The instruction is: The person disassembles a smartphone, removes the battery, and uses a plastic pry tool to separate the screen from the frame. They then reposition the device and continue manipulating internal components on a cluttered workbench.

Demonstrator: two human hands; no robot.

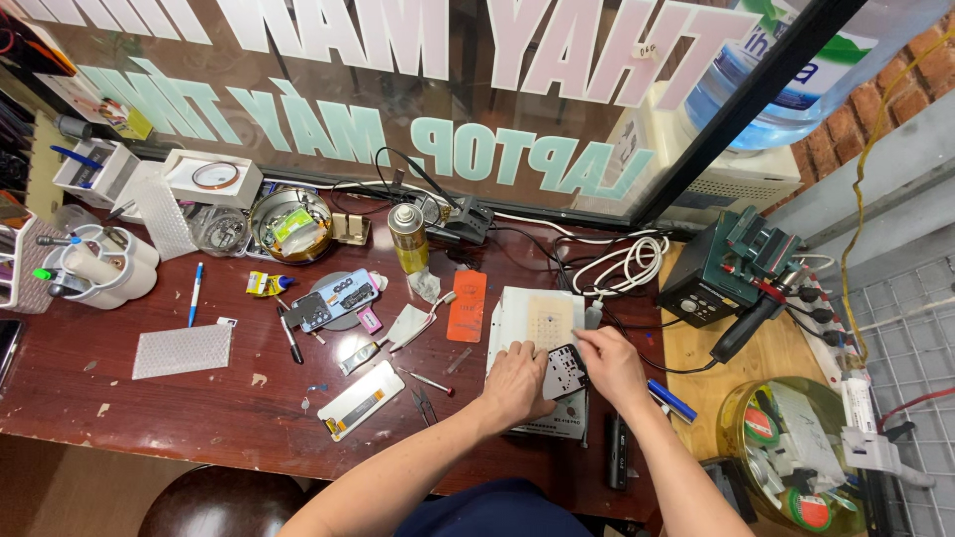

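- Dark reddish wooden workbench (229,398) under a lettered glass window, cluttered with tools and parts, is what I see.
- My left hand (515,383) grips the left edge of a small dark perforated phone part (565,372).
- My right hand (612,366) pinches that part's upper right corner with its fingertips.
- It rests on a white rectangular work pad (537,318), right of an orange flat card (467,306).
- Nearby I see a yellow spray can (408,239) and a green soldering station (731,267).

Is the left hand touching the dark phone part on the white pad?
Touching. The head view shows the left hand fingers resting against the dark phone part, no gap between.
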